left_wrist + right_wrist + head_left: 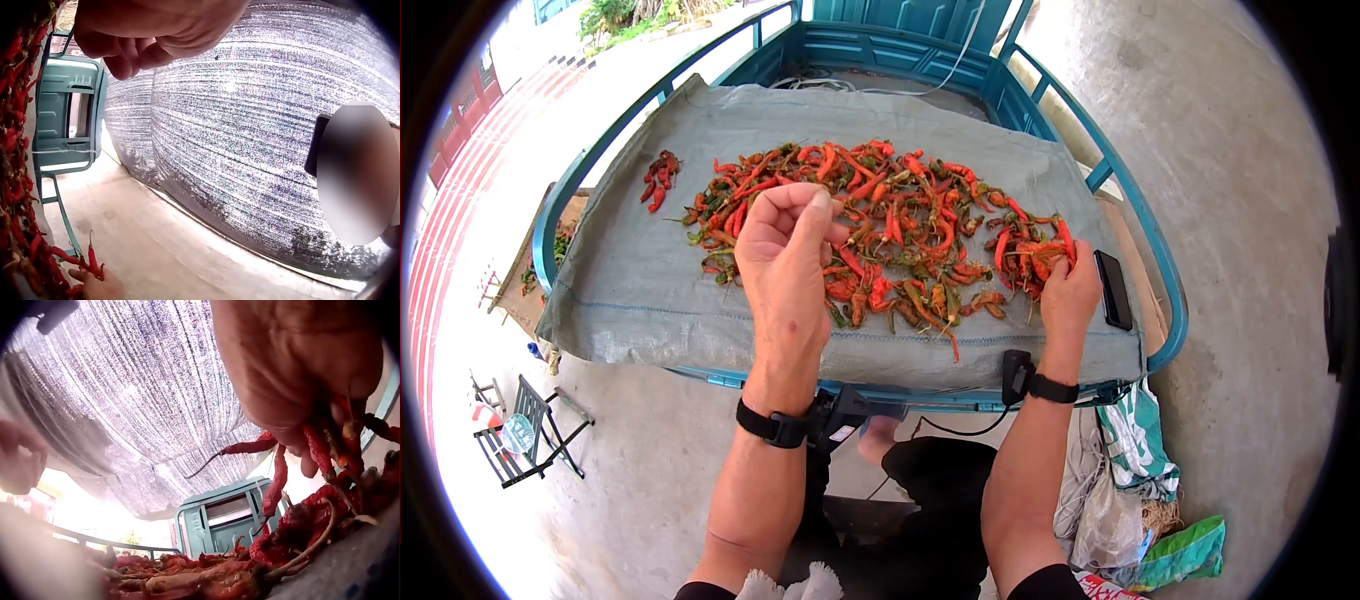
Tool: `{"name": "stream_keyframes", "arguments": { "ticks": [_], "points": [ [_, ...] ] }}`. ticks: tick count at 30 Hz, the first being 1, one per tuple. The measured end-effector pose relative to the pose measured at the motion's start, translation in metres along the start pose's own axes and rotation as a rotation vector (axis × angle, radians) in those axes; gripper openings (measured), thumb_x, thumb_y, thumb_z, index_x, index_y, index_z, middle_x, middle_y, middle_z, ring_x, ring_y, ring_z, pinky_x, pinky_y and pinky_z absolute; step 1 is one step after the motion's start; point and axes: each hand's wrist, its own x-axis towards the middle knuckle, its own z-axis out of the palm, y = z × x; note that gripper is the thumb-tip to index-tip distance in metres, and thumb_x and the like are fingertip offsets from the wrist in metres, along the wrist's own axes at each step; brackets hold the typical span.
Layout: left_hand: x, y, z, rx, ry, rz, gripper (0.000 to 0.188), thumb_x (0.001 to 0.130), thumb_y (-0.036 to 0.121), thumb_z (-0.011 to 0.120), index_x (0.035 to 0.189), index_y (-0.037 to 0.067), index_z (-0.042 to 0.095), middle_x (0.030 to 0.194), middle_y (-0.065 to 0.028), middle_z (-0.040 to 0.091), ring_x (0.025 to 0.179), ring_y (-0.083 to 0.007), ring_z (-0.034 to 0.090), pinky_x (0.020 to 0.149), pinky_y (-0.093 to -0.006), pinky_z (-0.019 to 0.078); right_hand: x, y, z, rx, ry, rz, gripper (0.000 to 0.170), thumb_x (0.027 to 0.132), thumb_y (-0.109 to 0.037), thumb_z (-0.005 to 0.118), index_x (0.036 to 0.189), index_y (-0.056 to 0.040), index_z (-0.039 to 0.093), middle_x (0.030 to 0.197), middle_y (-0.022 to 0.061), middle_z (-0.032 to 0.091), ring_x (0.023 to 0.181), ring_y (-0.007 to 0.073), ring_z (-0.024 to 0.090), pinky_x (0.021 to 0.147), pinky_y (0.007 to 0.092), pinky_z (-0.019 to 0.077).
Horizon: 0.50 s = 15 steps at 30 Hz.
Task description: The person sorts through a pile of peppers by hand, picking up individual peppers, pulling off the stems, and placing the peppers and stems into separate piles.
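A broad heap of red and greenish, wrinkled chili peppers (900,220) lies on a grey woven sheet (640,290). Over the heap's near side, my left hand (790,240) is raised with the fingers curled and the thumb tip against the index finger; nothing shows in it. At the heap's right edge, my right hand (1070,285) grips a bunch of red chili peppers (1030,258). In the right wrist view several chili peppers (319,450) hang from under the right hand (306,369), close over the others. The palm hides part of the bunch.
A small separate pile of darker red chilies (662,178) lies at the left. A black phone (1112,290) rests by the sheet's right edge. Blue-green cart rails (1140,200) run along both sides. A folding stool (530,430) and plastic bags (1140,440) are on the ground.
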Motion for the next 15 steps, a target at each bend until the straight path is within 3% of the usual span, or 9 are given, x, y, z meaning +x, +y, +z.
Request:
{"name": "stream_keyframes", "arguments": {
  "ticks": [6,9,12,15],
  "points": [
    [-0.001,0.0,0.002,0.016,-0.042,-0.06,0.008,0.103,0.009,0.072,0.108,0.005,0.069,0.096,-0.0029,0.074,0.078,-0.0068,0.066,0.066,-0.0211,0.0468,0.005,0.003,-0.004,0.109,0.061,0.009,0.014,0.102,-0.005,0.057,0.111,-0.0007,0.066,0.092,0.0141,0.077,0.078,0.0278,0.074,0.072,0.0404,0.0552],
    [-0.003,-0.004,0.005,0.025,-0.123,-0.094,0.008,0.102,0.008,0.072,0.107,0.004,0.068,0.095,-0.0029,0.073,0.079,-0.0075,0.066,0.07,-0.0223,0.051,0.007,-0.001,-0.004,0.323,-0.033,0.165,0.012,0.101,-0.007,0.059,0.107,0.0009,0.066,0.087,0.0142,0.073,0.07,0.0257,0.067,0.066,0.0387,0.052],
    [-0.007,-0.002,0.012,0.076,-0.18,-0.158,0.008,0.101,0.005,0.072,0.107,0.001,0.068,0.095,-0.003,0.072,0.082,-0.0082,0.066,0.074,-0.0248,0.0556,0.009,-0.007,0.0,0.473,-0.083,0.262,0.014,0.102,-0.006,0.057,0.107,0.0018,0.067,0.089,0.0102,0.075,0.067,0.0146,0.064,0.063,0.0329,0.0509],
    [-0.01,-0.01,0.015,0.113,-0.233,-0.175,0.007,0.101,0.004,0.071,0.106,0.001,0.068,0.094,-0.0024,0.071,0.083,-0.0078,0.067,0.075,-0.0246,0.056,0.013,-0.004,0.006,0.507,-0.057,0.236,0.016,0.103,-0.007,0.056,0.108,0.0031,0.068,0.091,0.0107,0.077,0.066,0.0129,0.063,0.063,0.0315,0.0511]
  ]
}}
